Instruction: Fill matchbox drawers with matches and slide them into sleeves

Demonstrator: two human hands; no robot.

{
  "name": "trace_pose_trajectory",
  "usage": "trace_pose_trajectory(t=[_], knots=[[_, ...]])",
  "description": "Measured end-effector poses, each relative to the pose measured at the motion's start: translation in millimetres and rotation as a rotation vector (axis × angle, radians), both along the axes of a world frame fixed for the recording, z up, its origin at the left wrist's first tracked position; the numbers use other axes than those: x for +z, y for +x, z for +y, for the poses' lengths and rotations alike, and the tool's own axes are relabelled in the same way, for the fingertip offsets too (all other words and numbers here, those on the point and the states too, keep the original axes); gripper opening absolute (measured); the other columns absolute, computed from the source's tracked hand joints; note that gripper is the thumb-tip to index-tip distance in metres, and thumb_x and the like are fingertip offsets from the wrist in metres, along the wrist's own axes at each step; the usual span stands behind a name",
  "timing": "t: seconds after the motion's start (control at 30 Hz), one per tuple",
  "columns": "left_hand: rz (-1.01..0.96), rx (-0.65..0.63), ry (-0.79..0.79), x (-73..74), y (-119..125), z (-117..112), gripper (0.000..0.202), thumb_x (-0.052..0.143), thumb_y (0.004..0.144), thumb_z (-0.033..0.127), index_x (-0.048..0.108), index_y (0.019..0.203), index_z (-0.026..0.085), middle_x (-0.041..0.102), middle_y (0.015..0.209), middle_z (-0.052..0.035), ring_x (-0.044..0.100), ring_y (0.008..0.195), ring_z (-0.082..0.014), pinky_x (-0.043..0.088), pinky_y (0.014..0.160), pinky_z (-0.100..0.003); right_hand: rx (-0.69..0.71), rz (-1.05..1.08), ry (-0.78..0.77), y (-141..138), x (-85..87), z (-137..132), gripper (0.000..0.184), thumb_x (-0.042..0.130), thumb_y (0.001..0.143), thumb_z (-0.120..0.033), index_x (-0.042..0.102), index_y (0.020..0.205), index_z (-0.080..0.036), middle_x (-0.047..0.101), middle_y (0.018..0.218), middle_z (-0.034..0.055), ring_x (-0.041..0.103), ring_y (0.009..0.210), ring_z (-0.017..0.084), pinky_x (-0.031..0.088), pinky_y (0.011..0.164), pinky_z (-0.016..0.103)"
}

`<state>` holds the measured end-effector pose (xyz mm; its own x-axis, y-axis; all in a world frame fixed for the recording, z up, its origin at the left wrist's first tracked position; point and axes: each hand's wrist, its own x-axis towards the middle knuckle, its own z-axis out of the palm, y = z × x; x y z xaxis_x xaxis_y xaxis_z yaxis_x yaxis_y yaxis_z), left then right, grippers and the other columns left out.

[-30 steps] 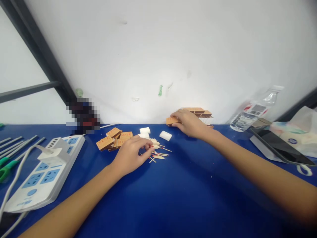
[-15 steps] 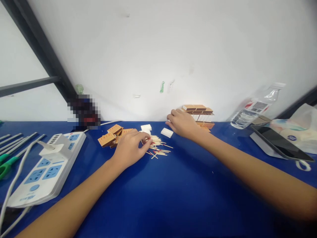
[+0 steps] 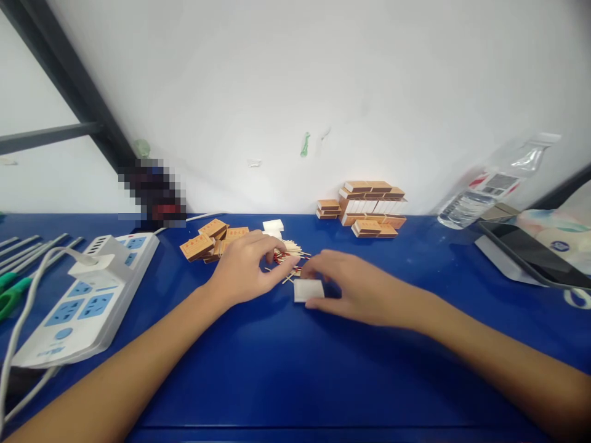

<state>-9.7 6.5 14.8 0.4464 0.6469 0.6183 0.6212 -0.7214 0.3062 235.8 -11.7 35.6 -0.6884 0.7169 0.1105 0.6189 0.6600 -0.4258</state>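
Blue tabletop carries everything here. At its left edge lie tools, cut off by the frame, and beside them a white power strip with a plug in it. Toward the rear edge sits a loose heap of orange sleeves. Just right of it, the left hand rests palm down near the middle of the tabletop, its fingers drawn into a narrow pinch on the matches; how many it grips is too small to tell, and the hand hides part of the heap. Touching that heap's near side lies a small white tray, flat on the tabletop, with the right hand closed on it, thumb at the near edge and fingers over the far one. The tray looks like thin card: light, easily crushed, best held by its long walls. The matches are probably light, stiff and brittle, and best taken mid-stick in a small bunch. Whether the tray holds anything cannot be seen. At the rear edge stands a stack of boxes; further right lie a bottle, blurred, and a tablet, partly cut off.
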Motion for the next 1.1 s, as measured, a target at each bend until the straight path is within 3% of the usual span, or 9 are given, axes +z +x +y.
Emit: trace_pose_trajectory(t=[0.13, 0.23, 0.33, 0.57, 0.8, 1.1], knots=[[-0.021, 0.02, -0.007, 6.4, -3, 0, 0.022, 0.067, 0.095, 0.04, 0.076, 0.09, 0.021, 0.064, 0.065, 0.0016, 0.058, 0.064, -0.0145, 0.045, 0.069, -0.032, -0.042, 0.063, 0.028, -5, -9.9, -3, 0.023, 0.073, 0.094, -0.042, 0.069, 0.107, -0.023, 0.073, 0.105, 0.0064, 0.065, 0.096, 0.023, 0.048, 0.078, 0.034], [0.11, -0.064, -0.212, 12.1, -6, -3, 0.028, 0.075, 0.086, 0.05, 0.076, 0.091, 0.023, 0.057, 0.06, 0.0036, 0.05, 0.054, -0.0129, 0.038, 0.057, -0.029, -0.124, 0.053, 0.106, -3, -15.0, 18, 0.021, 0.07, 0.097, -0.042, 0.069, 0.098, -0.021, 0.07, 0.097, 0.0058, 0.064, 0.088, 0.021, 0.045, 0.074, 0.032], [0.274, -0.095, -0.362, 13.3, -5, -8, 0.039, 0.081, 0.074, 0.061, 0.076, 0.088, 0.024, 0.057, 0.06, 0.0032, 0.047, 0.051, -0.0131, 0.031, 0.051, -0.028, -0.136, -0.021, 0.06, -5, -19.2, 32, 0.018, 0.074, 0.093, -0.038, 0.069, 0.095, -0.021, 0.068, 0.096, 0.0054, 0.063, 0.084, 0.02, 0.043, 0.07, 0.031], [0.336, -0.138, -0.366, 5.3, 4, -13, 0.035, 0.079, 0.078, 0.055, 0.078, 0.091, 0.022, 0.064, 0.068, 0.0006, 0.051, 0.055, -0.0139, 0.031, 0.053, -0.028, -0.17, -0.114, -0.037, -11, -18.3, 28, 0.013, 0.063, 0.099, -0.03, 0.066, 0.092, -0.02, 0.067, 0.097, 0.0063, 0.062, 0.082, 0.019, 0.044, 0.071, 0.031], [0.333, -0.145, -0.419, 4.3, 8, -14, 0.035, 0.076, 0.081, 0.054, 0.078, 0.093, 0.021, 0.061, 0.065, 0.0025, 0.047, 0.055, -0.0115, 0.029, 0.054, -0.026, -0.18, -0.152, -0.136, 14, -15.8, 25, 0.025, 0.055, 0.101, -0.042, 0.063, 0.094, -0.02, 0.067, 0.099, 0.008, 0.061, 0.083, 0.021, 0.043, 0.071, 0.033], [0.342, -0.128, -0.421, 2.9, 7, -11, 0.036, 0.076, 0.081, 0.055, 0.076, 0.093, 0.021, 0.056, 0.062, 0.0042, 0.048, 0.054, -0.0108, 0.03, 0.053, -0.026, -0.189, -0.094, -0.167, 26, -18.7, 28, 0.025, 0.061, 0.098, -0.046, 0.062, 0.095, -0.021, 0.066, 0.096, 0.0057, 0.057, 0.081, 0.02, 0.04, 0.069, 0.032]])
